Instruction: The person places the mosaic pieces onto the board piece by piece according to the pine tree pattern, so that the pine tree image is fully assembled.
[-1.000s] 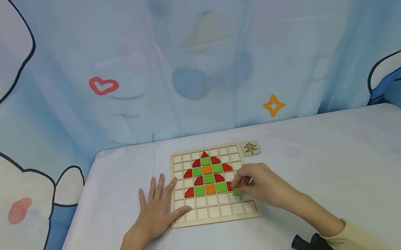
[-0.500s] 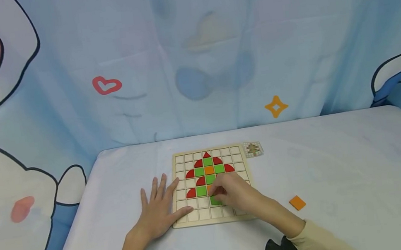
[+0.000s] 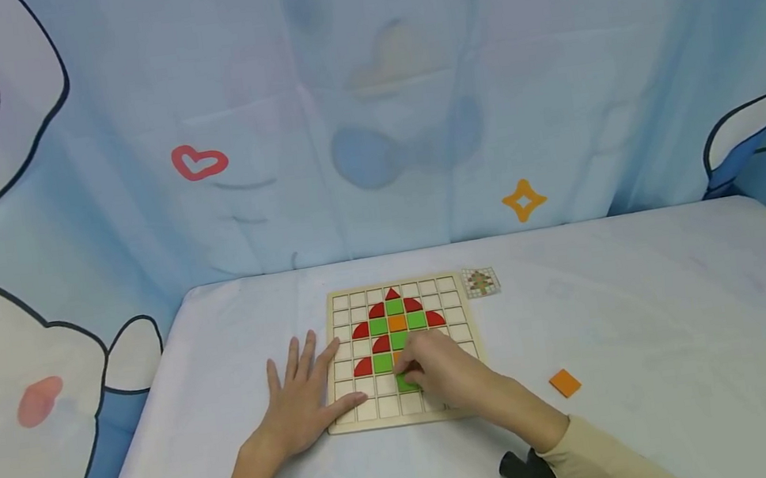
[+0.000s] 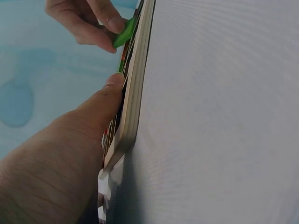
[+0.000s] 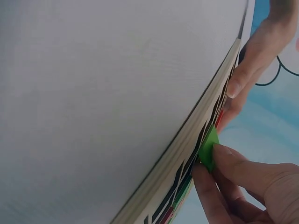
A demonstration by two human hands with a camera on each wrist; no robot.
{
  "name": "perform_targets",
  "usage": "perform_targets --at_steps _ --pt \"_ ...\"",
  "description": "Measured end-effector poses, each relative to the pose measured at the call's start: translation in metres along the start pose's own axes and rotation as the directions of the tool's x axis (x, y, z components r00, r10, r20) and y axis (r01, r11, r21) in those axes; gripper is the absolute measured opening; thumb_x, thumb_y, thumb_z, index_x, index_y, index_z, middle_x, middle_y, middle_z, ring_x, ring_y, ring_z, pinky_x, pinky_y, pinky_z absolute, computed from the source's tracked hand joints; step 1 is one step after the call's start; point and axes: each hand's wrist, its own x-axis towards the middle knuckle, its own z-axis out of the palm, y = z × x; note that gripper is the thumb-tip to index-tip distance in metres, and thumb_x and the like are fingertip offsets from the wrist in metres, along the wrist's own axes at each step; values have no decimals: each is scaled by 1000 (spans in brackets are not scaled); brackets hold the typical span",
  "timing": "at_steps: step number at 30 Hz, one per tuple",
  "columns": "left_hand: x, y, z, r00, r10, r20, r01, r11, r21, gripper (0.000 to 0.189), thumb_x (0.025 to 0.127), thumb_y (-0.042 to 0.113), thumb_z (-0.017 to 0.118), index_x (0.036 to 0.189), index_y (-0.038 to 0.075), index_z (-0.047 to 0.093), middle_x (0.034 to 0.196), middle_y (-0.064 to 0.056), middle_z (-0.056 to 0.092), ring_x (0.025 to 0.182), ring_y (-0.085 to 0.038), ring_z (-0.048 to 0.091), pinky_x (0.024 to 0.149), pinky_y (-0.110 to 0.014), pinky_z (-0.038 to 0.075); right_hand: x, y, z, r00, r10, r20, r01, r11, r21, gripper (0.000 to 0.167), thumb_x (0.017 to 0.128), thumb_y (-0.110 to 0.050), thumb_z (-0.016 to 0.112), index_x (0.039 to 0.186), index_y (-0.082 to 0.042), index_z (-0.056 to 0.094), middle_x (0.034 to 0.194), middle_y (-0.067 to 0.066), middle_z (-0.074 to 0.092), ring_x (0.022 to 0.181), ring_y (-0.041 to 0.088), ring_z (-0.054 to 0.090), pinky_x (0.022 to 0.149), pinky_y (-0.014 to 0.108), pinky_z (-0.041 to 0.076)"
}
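A wooden grid board (image 3: 389, 406) lies on the table, its cells partly filled with red, green and orange tiles in a stepped tree shape. At the top of the shape is a red triangle tile (image 3: 392, 294). My right hand (image 3: 445, 371) pinches a green square tile (image 3: 406, 384) between thumb and fingers, just below the filled rows. In the right wrist view the green tile (image 5: 209, 148) is tilted, its lower edge right at the board. My left hand (image 3: 297, 413) rests spread at the board's left edge, thumb and fingertips on it. The right hand covers some right-hand cells.
A loose orange square tile (image 3: 565, 383) lies on the white tabletop (image 3: 649, 302), right of the board. Beside the board's upper right corner is a small picture card (image 3: 481, 282) with a tree pattern. A printed blue curtain (image 3: 266, 221) hangs behind the table.
My right hand has carried the green tile left, from the board's right side to its lower middle. The orange tile on the table has come into view. The left hand stays put.
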Motion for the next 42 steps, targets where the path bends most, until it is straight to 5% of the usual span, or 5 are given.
perform_targets --at_steps 17,29,34,42 --pt "-1 0 -2 1000 3 0 -3 1000 -16 91 96 64 63 167 17 30 174 -20 8 160 -44 -4 116 -78 -8 2 -5 5 999 -26 22 29 992 -126 14 85 11 80 96 3 82 94 9 73 96 26 70 88 39 61" --pt "-2 -1 0 1000 5 4 -5 1000 -25 91 96 65 62 167 19 28 175 -19 6 160 -42 -6 117 -77 -9 -11 25 -22 982 -117 147 109 992 62 19 94 5 71 110 -1 80 108 3 75 101 19 68 88 32 58" --pt "-1 1 0 1000 10 5 -10 1000 -24 91 96 64 63 167 19 28 175 -19 6 160 -42 -6 116 -77 -9 -38 44 -47 974 -158 160 157 987 21 19 94 -2 75 111 -8 81 108 -3 72 96 11 66 83 29 59" --pt "-1 1 -1 1000 12 10 -12 1000 -2 92 96 64 62 167 18 28 174 -20 6 160 -43 -6 116 -78 -9 -101 92 -90 992 -39 118 53 991 -125 30 83 -13 89 110 -23 81 112 -14 65 104 14 64 89 34 60"
